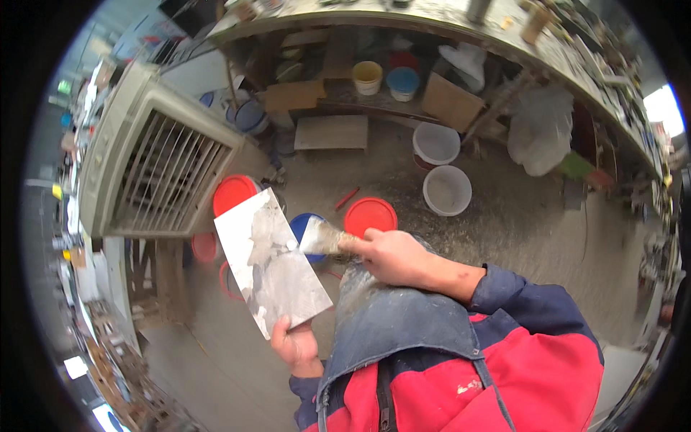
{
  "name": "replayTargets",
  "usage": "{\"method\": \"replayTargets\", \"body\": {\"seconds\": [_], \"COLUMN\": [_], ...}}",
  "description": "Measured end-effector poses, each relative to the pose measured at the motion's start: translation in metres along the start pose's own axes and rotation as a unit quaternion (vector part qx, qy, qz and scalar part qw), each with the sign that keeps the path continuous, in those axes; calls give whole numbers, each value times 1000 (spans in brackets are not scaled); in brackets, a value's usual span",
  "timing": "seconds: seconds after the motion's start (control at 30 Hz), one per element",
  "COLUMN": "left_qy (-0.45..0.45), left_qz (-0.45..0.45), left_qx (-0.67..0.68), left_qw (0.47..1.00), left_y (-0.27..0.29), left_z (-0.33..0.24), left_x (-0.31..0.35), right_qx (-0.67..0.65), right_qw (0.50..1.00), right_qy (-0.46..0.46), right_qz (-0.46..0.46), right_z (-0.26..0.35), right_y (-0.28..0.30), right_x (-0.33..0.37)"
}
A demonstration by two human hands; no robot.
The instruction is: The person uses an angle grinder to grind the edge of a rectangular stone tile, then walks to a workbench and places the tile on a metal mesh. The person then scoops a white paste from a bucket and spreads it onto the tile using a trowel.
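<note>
My left hand [297, 347] grips the lower end of a flat rectangular board [281, 284], held tilted in front of me. White and grey paste-like smears cover part of the board's face. In my right hand [396, 257] is a putty knife [321, 237], its wide blade pointing left and coated with pale residue. The blade's edge is close to the board's right side, near a small white lump; whether they touch I cannot tell. My fingers wrap round the knife's handle and hide most of it.
Red lids [371, 217], a blue lid [308, 232] and two white buckets [447, 191] stand ahead on the floor. A large slatted air cooler [169, 169] is at left. Beyond runs a cluttered workbench [403, 18] with tubs on its lower shelf. A plastic bag [541, 129] hangs at right.
</note>
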State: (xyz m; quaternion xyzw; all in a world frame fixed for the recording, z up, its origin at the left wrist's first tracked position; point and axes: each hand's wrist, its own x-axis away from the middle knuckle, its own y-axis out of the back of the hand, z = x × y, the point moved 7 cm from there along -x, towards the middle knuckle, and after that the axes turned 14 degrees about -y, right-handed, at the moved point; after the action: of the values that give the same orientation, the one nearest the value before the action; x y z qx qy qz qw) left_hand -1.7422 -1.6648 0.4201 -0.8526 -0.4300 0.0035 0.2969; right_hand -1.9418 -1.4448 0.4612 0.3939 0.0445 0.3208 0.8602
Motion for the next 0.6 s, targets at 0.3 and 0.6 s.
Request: {"method": "replayTargets", "body": {"seconds": [0.3,0.6], "left_qy": [-182,-330], "left_qz": [-206,-468], "left_qx": [174,187], "left_qw": [946,798], "left_y": [74,30], "left_z": [43,78], "left_x": [-65,-82], "right_qx": [-116,41], "right_qw": [959,899], "right_qy": [-193,-31], "right_qz": [174,435], "right_z": [-107,-63], "right_y": [-19,-147], "right_x": [-202,-459]}}
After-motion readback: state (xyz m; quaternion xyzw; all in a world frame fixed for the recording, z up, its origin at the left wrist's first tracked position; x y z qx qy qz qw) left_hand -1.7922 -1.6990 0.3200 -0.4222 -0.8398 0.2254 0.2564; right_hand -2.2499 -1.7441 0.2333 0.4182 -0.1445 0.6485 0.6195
